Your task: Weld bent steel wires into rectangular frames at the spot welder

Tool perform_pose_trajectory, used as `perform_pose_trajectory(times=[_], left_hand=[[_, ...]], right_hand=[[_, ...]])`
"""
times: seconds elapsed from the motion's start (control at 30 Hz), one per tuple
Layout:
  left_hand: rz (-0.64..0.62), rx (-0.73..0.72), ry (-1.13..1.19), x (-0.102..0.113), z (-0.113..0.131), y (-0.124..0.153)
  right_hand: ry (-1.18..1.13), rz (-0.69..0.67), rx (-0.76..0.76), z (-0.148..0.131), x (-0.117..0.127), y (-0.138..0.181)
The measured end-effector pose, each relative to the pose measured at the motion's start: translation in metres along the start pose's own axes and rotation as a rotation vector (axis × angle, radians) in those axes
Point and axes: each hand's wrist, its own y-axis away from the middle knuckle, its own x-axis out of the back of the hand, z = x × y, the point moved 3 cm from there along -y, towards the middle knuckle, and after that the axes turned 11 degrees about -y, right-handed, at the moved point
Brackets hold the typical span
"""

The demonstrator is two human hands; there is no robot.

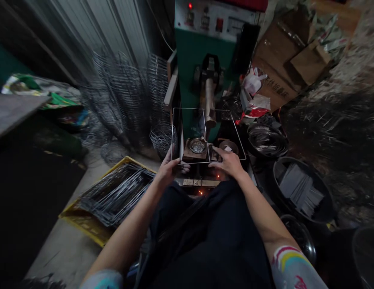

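Observation:
A thin rectangular wire frame point(224, 109) with one crossbar is held up in front of a green spot welding machine point(193, 60). My left hand point(170, 166) is closed on its near left corner, thumb along the wire. With thumb and fingers, my right hand point(227, 160) grips the near side around the crossbar's end. Behind the wires, the welder's cylindrical arm point(210, 102) points down toward me. A small round dish point(197, 146) of tiny metal pieces sits below it. Small orange sparks glow beneath the hands.
On the left floor, a yellow crate point(81, 228) holds several stacked wire frames point(114, 196). Tall stacks of wire rings point(123, 88) stand behind it. To the right are a black basin point(328, 212) with flat grey strips point(301, 188), a bowl of wire parts point(266, 140) and a cardboard box point(283, 56).

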Motion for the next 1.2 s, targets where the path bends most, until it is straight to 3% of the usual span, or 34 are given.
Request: perform_pose_trajectory(times=[0.1, 0.23, 0.4, 0.73, 0.83, 0.93, 1.0, 1.07, 1.2], left_hand=[[0.013, -0.017, 0.009, 0.008, 0.013, -0.034], [0.025, -0.019, 0.019, 0.015, 0.022, -0.056], [0.040, -0.040, 0.042, 0.017, 0.026, -0.067], [0.024, -0.036, 0.008, 0.022, 0.022, -0.075], [0.030, -0.050, 0.007, 0.022, 0.021, -0.078], [0.045, -0.059, 0.017, 0.020, 0.023, -0.081], [0.052, -0.056, 0.024, 0.018, 0.023, -0.075], [0.047, -0.052, 0.032, 0.016, 0.020, -0.056], [-0.040, 0.015, 0.026, 0.016, -0.003, 0.012]], right_hand=[[0.015, 0.016, 0.042, 0.017, 0.006, -0.036], [-0.018, 0.034, 0.048, 0.029, 0.006, -0.062], [-0.002, 0.058, -0.014, 0.037, 0.004, -0.079], [-0.091, 0.094, 0.028, 0.047, 0.003, -0.086], [-0.092, 0.284, -0.032, 0.066, 0.016, -0.083], [-0.103, 0.474, -0.266, 0.097, 0.031, -0.078], [-0.238, 0.467, -0.407, 0.112, 0.035, -0.073], [-0.390, 0.426, -0.454, 0.116, 0.034, -0.060], [-0.631, 0.309, -0.459, 0.094, 0.020, 0.015]])
